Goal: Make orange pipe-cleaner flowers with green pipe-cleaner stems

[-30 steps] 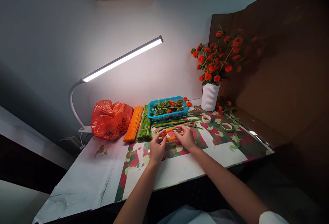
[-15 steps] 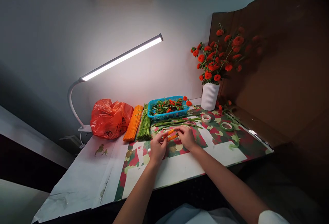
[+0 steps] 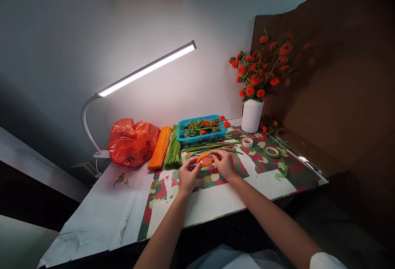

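Note:
Between my hands is a coiled orange pipe cleaner (image 3: 203, 157), bent into a loop above the patterned table. My left hand (image 3: 187, 174) pinches the loop's left end between thumb and fingers. At its right end, my right hand (image 3: 223, 164) grips it with the fingertips. Just beyond my hands lie loose green pipe cleaners (image 3: 212, 147). A bundle of orange pipe cleaners (image 3: 159, 149) and a bundle of green pipe cleaners (image 3: 173, 149) lie to the left.
A blue basket (image 3: 200, 139) holds flower pieces. A red plastic bag (image 3: 132, 143) sits at the left under a lit lamp (image 3: 148, 70). On the right are a white vase (image 3: 252, 116) of orange flowers, a white tape roll (image 3: 247, 145) and a green tape roll (image 3: 267, 152).
My left hand has shifted slightly left, and more of the orange loop now shows between my hands. The right hand has hardly moved.

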The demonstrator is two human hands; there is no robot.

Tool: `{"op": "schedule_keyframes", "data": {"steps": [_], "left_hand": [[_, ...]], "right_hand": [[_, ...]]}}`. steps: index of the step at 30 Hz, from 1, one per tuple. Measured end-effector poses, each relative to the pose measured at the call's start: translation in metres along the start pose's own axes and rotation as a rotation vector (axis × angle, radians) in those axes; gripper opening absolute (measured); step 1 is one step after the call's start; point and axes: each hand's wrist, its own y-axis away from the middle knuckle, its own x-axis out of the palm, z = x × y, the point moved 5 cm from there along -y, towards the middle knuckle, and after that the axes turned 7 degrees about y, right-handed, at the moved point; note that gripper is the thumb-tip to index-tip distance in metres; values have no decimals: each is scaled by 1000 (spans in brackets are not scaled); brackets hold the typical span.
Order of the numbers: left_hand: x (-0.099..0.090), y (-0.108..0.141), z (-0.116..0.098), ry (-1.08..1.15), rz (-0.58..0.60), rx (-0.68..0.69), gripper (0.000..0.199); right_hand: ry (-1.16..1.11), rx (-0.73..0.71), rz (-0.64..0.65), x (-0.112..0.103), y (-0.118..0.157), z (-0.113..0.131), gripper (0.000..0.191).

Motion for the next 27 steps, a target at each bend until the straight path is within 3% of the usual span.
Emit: {"op": "schedule_keyframes", "data": {"steps": [4,10,14,27], "left_hand": [[-1,1,-2,-1,-33,25,35],[-1,3,-6,-129,-45,102,25],[0,5,-10,-202,-46,179,20],[0,6,-13,-193,-46,230,17]], "right_hand": [[-2,51,3,1,0,-4,13],[145,-186,19,-3,0,5,17],[205,-251,25,-4,0,9,20],[132,-229,70,-2,2,9,19]]}}
